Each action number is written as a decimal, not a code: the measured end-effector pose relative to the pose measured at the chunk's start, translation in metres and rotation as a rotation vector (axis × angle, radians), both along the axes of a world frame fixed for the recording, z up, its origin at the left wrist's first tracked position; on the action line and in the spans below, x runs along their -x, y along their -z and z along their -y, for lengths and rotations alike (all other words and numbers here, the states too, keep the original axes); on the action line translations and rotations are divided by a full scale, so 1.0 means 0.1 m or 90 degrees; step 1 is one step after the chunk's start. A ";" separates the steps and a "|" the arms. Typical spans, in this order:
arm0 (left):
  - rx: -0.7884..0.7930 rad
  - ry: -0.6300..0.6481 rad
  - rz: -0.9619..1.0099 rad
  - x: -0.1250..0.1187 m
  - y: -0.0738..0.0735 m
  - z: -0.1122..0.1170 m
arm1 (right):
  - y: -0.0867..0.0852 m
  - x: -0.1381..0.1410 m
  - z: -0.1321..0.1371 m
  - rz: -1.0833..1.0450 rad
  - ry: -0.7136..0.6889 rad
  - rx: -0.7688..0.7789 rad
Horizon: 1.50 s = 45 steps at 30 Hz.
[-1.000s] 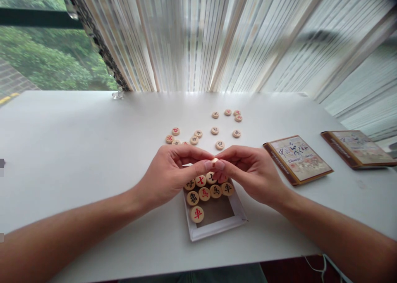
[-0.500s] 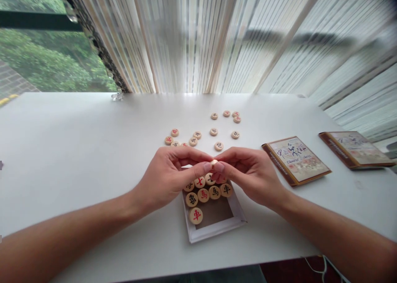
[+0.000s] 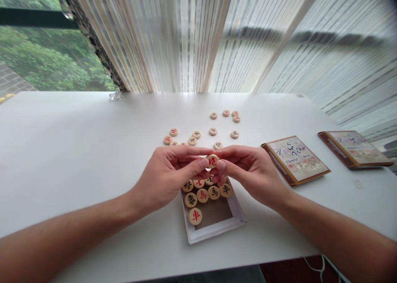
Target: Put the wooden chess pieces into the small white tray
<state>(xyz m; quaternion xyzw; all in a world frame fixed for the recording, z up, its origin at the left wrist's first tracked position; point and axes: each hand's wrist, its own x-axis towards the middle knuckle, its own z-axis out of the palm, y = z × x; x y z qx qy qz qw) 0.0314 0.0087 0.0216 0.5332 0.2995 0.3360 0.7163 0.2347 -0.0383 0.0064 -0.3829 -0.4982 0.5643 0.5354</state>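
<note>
A left hand and a right hand are pinching a red-marked xiangqi piece between closed fingers, just above a white box of wooden pieces near the table's front edge. Loose pieces are lying toward the far edge, and two booklets are sitting toward the right edge.

Round wooden xiangqi piece, red character facing up, on edge between left hand and right hand

The left hand and right hand have slim fingers and short nails, and the left forearm and right forearm are bare and smooth
</note>
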 end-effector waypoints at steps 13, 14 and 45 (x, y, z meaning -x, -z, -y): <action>-0.197 -0.004 -0.112 0.00 -0.02 0.08 | -0.03 0.00 0.01 -0.022 -0.022 0.134; -0.218 -0.006 -0.118 0.00 -0.02 0.09 | -0.03 0.00 0.02 -0.017 -0.022 0.139; -0.270 -0.011 -0.131 0.03 -0.01 0.10 | -0.07 0.03 0.05 0.005 -0.044 0.112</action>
